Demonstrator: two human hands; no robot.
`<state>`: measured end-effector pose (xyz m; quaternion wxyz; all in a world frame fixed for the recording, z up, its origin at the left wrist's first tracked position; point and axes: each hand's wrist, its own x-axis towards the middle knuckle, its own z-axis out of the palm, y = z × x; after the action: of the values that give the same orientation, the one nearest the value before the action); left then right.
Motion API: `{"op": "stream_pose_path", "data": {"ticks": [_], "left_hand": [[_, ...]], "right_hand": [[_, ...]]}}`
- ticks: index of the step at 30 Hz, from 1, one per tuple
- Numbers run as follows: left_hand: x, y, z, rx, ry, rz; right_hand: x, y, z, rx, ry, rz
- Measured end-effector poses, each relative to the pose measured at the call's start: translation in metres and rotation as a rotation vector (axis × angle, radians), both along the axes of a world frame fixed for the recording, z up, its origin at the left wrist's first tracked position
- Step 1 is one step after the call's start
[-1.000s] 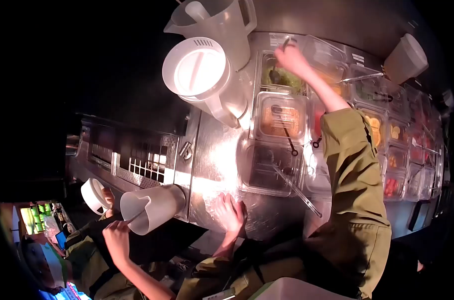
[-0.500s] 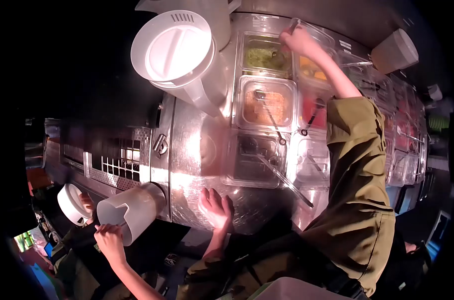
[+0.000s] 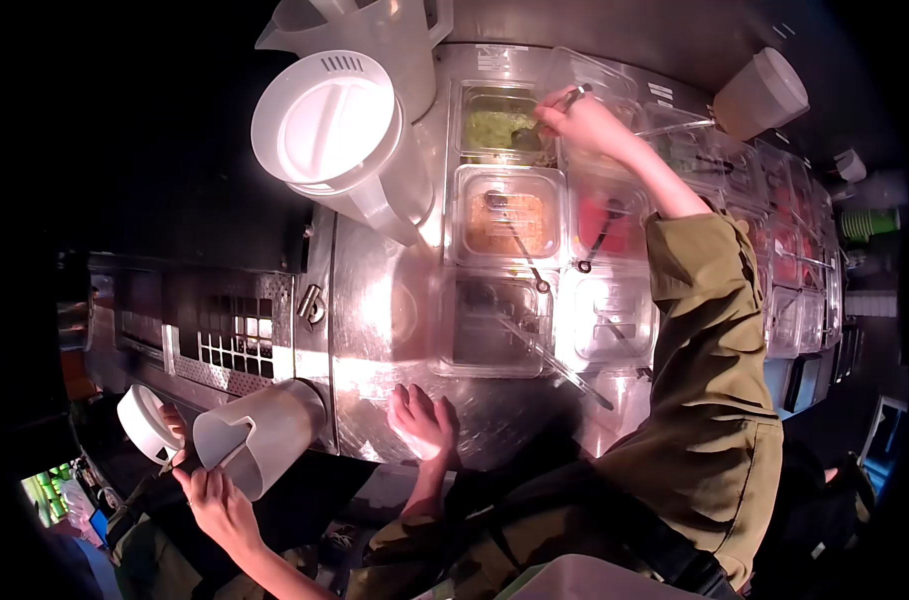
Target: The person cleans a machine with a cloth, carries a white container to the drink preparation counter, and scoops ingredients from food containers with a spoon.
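My right hand [image 3: 583, 122] is closed around the handle of a dark spoon [image 3: 525, 138]. The spoon's bowl end lies in green chopped food in a clear square container [image 3: 497, 92] at the counter's back left. My left hand [image 3: 423, 424] rests near the front edge of the steel counter [image 3: 375, 320], its fingers extended and holding nothing. Between my hands stand a lidded container of orange-brown food [image 3: 511, 218], one of red food [image 3: 607, 222], and a dark one [image 3: 490, 320] with a long-handled utensil across it.
A large white-lidded pitcher [image 3: 340, 130] stands at the left, with another pitcher [image 3: 395, 60] behind. At lower left, a co-worker's hand [image 3: 220, 505] holds a utensil in a tilted pitcher [image 3: 265, 430]; a white lid [image 3: 145, 428] is at their other hand. More containers extend right.
The spoon's bowl end has moved left and lower through the green food, and my right hand has shifted with it. My whole view has shifted slightly. The left hand stays on the counter.
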<state>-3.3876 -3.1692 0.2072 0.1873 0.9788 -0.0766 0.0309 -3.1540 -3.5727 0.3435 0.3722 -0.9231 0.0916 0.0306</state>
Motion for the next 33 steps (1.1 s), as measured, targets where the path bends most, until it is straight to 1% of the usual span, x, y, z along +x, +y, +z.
{"op": "stream_pose_path", "data": {"ticks": [2, 4, 8, 11, 12, 15, 16, 17, 19, 20, 21, 22, 23, 24, 25, 27, 29, 31, 33], "left_hand": [[-0.002, 0.001, -0.004, 0.006, -0.016, -0.008], [-0.005, 0.003, -0.007, -0.020, -0.019, -0.010], [0.001, 0.001, -0.007, -0.018, -0.035, -0.016], [-0.006, 0.003, -0.005, -0.005, -0.028, -0.007], [-0.002, 0.001, -0.006, -0.006, -0.034, -0.006], [-0.001, 0.001, -0.004, -0.018, -0.059, -0.025], [-0.003, 0.001, -0.004, -0.027, -0.053, -0.001], [-0.005, 0.003, -0.003, -0.037, -0.042, 0.011], [-0.011, 0.003, 0.006, -0.063, 0.019, 0.004], [-0.016, 0.008, -0.005, -0.016, 0.001, 0.062], [-0.020, 0.017, -0.025, 0.156, -0.215, 0.011], [-0.014, 0.013, -0.035, 0.037, -0.295, 0.050], [-0.010, 0.001, -0.036, -0.077, -0.290, -0.138], [-0.003, -0.005, -0.040, -0.196, -0.266, -0.302], [-0.002, -0.017, -0.038, -0.292, -0.231, -0.443], [-0.003, -0.037, -0.035, -0.362, -0.186, -0.556], [0.003, -0.044, -0.036, -0.418, -0.154, -0.563], [-0.007, -0.056, -0.035, -0.496, -0.122, -0.596], [-0.005, -0.059, -0.037, -0.551, -0.081, -0.609]], "right_hand": [[0.000, -0.003, -0.032, -0.036, -0.027, 0.042], [-0.001, 0.001, -0.026, -0.048, -0.022, 0.118], [0.009, 0.002, -0.013, -0.018, -0.144, 0.120], [0.016, 0.008, -0.044, -0.205, -0.256, 0.291], [0.014, 0.018, -0.047, -0.164, -0.414, 0.254], [0.009, 0.024, -0.036, -0.022, -0.384, 0.140], [0.016, 0.021, -0.047, -0.181, -0.590, 0.203], [0.021, 0.024, -0.065, -0.098, -0.425, 0.093], [0.023, 0.038, -0.095, -0.844, -0.429, 0.357], [0.020, 0.051, -0.096, -0.693, -0.380, 0.295], [0.018, 0.074, -0.096, -0.472, -0.356, 0.202], [0.014, 0.079, -0.091, -0.264, -0.354, 0.075], [0.011, 0.085, -0.083, -0.091, -0.373, -0.027], [0.006, 0.074, -0.078, 0.024, -0.389, -0.124], [-0.008, 0.057, -0.071, 0.095, -0.386, -0.222], [-0.027, 0.044, -0.064, 0.215, -0.363, -0.359], [-0.022, 0.044, -0.072, 0.305, -0.340, -0.451], [-0.038, 0.036, -0.057, 0.365, -0.369, -0.568], [-0.044, 0.031, -0.055, 0.472, -0.562, -0.664]]}}
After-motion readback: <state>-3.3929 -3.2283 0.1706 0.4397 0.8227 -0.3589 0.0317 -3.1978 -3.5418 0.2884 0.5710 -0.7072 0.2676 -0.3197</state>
